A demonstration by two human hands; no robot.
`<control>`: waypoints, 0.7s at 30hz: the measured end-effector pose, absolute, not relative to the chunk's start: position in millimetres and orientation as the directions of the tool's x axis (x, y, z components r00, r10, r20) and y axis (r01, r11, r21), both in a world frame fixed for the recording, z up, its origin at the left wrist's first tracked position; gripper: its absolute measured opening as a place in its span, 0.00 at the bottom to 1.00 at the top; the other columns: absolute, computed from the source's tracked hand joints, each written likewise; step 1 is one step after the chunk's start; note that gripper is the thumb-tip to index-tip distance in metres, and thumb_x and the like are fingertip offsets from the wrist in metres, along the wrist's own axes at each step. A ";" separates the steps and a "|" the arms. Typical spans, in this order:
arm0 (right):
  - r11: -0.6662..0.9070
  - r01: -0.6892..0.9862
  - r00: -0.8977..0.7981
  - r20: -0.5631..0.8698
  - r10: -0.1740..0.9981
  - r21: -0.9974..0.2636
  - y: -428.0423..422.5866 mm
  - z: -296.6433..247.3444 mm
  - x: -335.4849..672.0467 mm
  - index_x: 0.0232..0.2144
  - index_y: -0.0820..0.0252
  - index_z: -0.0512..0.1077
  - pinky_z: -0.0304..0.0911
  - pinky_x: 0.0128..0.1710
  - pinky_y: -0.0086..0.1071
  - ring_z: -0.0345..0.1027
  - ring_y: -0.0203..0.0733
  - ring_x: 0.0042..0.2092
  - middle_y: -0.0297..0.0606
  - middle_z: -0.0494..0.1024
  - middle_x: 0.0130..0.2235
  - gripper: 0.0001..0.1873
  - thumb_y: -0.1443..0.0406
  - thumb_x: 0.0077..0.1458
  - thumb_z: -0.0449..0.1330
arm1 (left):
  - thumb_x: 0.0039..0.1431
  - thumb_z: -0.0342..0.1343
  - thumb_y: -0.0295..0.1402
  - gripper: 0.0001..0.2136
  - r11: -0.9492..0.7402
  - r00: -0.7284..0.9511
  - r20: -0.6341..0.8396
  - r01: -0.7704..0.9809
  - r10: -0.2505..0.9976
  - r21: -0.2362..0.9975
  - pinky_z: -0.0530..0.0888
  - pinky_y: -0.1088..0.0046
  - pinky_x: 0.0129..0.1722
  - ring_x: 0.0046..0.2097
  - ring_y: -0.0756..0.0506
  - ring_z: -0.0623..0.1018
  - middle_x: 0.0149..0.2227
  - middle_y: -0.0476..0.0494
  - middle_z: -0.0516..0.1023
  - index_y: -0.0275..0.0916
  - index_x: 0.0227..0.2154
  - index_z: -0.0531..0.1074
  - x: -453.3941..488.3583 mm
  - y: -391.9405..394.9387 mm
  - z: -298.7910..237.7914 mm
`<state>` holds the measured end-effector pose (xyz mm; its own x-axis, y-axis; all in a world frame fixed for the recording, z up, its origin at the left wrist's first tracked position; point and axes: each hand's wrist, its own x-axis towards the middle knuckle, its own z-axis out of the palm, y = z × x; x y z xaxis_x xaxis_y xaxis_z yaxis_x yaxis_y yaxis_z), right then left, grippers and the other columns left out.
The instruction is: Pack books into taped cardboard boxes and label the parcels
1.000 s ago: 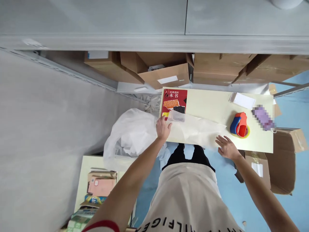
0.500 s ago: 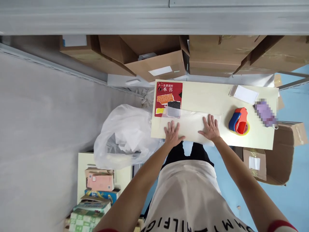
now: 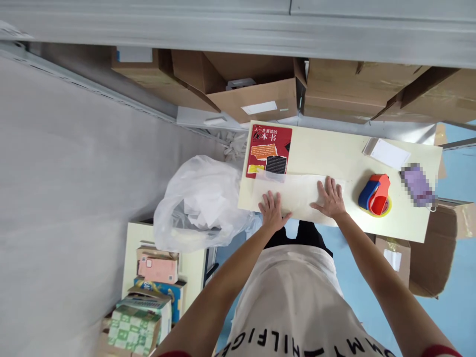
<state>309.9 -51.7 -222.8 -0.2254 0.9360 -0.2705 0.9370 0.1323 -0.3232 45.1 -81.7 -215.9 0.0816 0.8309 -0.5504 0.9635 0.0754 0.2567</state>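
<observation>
Both left hand (image 3: 274,213) and right hand (image 3: 330,201) lie spread on the film (image 3: 299,194) along the counter's (image 3: 323,148) near side, where light, even, outward pressure should best keep it flat.

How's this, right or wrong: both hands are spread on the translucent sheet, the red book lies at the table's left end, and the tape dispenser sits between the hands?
One thing is wrong: in the head view the tape dispenser sits to the right of the right hand, not between it and the left hand. The translucent sheet and red book are as you say.
</observation>
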 end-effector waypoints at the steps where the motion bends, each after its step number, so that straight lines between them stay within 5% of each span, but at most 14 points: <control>1: 0.117 0.933 -0.211 -0.253 0.944 -0.340 -49.3 -218.3 308.1 0.71 0.58 0.41 0.36 0.65 0.66 0.32 0.71 0.71 0.53 0.35 0.73 0.53 0.40 0.55 0.55 | 0.56 0.53 0.57 0.48 0.088 0.085 -0.539 0.954 0.838 0.287 0.43 0.33 0.63 0.71 0.24 0.36 0.72 0.25 0.33 0.35 0.70 0.42 42.9 -80.3 -213.4; 6: -0.053 0.806 -0.083 -0.201 0.976 -0.590 0.8 -199.0 280.3 0.69 0.63 0.50 0.47 0.64 0.63 0.45 0.66 0.69 0.57 0.53 0.69 0.45 0.46 0.58 0.55 | 0.56 0.55 0.55 0.46 0.205 -0.037 -0.337 0.854 0.941 0.477 0.46 0.42 0.66 0.72 0.28 0.38 0.73 0.28 0.35 0.35 0.70 0.45 4.0 -34.4 -197.1; 9: -0.318 0.515 0.012 -0.364 0.931 -0.796 51.2 -202.2 244.8 0.63 0.61 0.61 0.59 0.60 0.55 0.63 0.60 0.61 0.55 0.69 0.60 0.40 0.51 0.53 0.62 | 0.60 0.55 0.46 0.36 0.318 -0.200 -0.256 0.735 0.946 0.599 0.54 0.52 0.67 0.71 0.32 0.50 0.70 0.25 0.50 0.31 0.66 0.55 -33.2 23.2 -194.3; 12: -0.577 0.203 0.076 -0.575 0.815 -0.791 90.6 -214.8 204.6 0.56 0.57 0.69 0.66 0.54 0.50 0.71 0.56 0.54 0.49 0.77 0.52 0.35 0.56 0.45 0.68 | 0.59 0.56 0.36 0.25 0.469 -0.224 -0.426 0.593 0.877 0.654 0.63 0.57 0.63 0.63 0.33 0.68 0.59 0.28 0.71 0.31 0.57 0.67 -60.4 77.1 -201.5; 14: -0.625 0.135 0.099 -0.617 0.781 -0.769 104.4 -223.0 183.1 0.52 0.58 0.70 0.69 0.49 0.48 0.74 0.53 0.50 0.46 0.80 0.48 0.32 0.60 0.42 0.68 | 0.55 0.59 0.31 0.20 0.501 -0.179 -0.489 0.541 0.854 0.676 0.69 0.60 0.57 0.54 0.36 0.76 0.50 0.33 0.79 0.33 0.51 0.72 -68.2 99.9 -211.0; 21: -0.601 -0.018 0.141 -0.597 0.790 -0.799 109.7 -225.6 153.9 0.34 0.61 0.72 0.70 0.41 0.45 0.75 0.49 0.37 0.37 0.80 0.32 0.17 0.66 0.35 0.64 | 0.40 0.63 0.19 0.17 0.489 -0.046 -0.512 0.381 0.858 0.785 0.75 0.70 0.37 0.33 0.46 0.79 0.32 0.44 0.81 0.34 0.37 0.74 -71.4 121.3 -236.7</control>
